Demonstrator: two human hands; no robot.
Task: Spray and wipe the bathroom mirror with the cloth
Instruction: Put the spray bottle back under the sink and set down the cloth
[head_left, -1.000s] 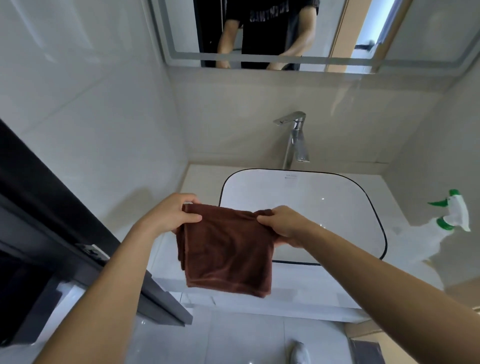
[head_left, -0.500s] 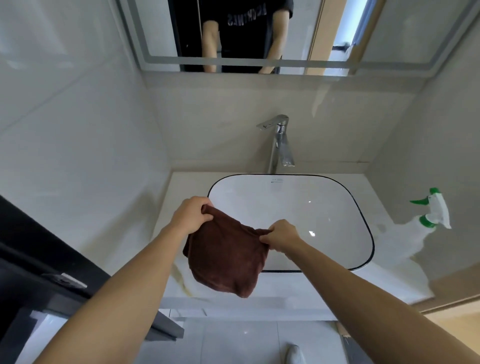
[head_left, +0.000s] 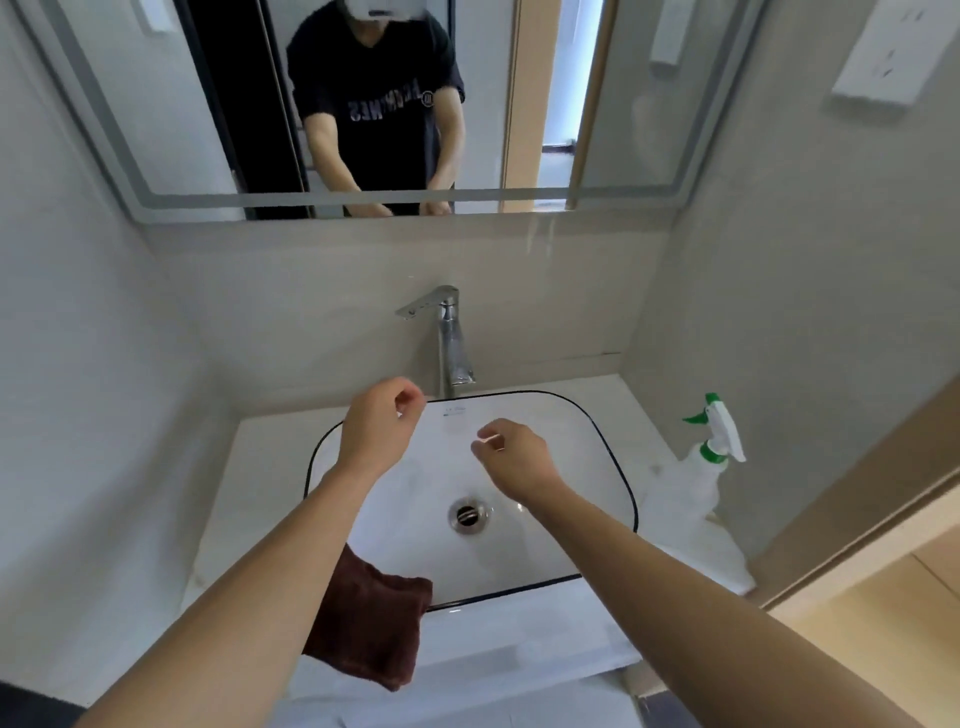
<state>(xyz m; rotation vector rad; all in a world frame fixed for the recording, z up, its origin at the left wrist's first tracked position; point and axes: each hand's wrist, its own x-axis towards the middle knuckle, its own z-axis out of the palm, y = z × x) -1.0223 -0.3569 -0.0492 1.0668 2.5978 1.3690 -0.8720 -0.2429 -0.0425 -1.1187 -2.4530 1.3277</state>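
The brown cloth (head_left: 371, 631) lies draped over the front left rim of the white sink (head_left: 618, 467), partly hidden under my left forearm. Both hands hover above the basin and hold nothing. My left hand (head_left: 376, 428) is near the back left of the sink, its fingers loosely curled. My right hand (head_left: 511, 457) hangs over the basin's middle, also loosely curled. The white spray bottle with a green trigger (head_left: 711, 452) stands on the counter to the right of the sink. The mirror (head_left: 623, 104) hangs on the wall above and reflects a person in a black shirt.
A chrome faucet (head_left: 449, 338) rises behind the sink. The drain (head_left: 470, 514) sits in the basin's middle. Tiled walls close in on the left and right. A white socket plate (head_left: 893, 52) is on the right wall. A wooden door frame (head_left: 883, 519) runs along the lower right.
Both hands let go of the brown cloth, which now lies over the sink's front left rim. The hands moved up and forward over the basin. The view tilted up, showing more mirror.
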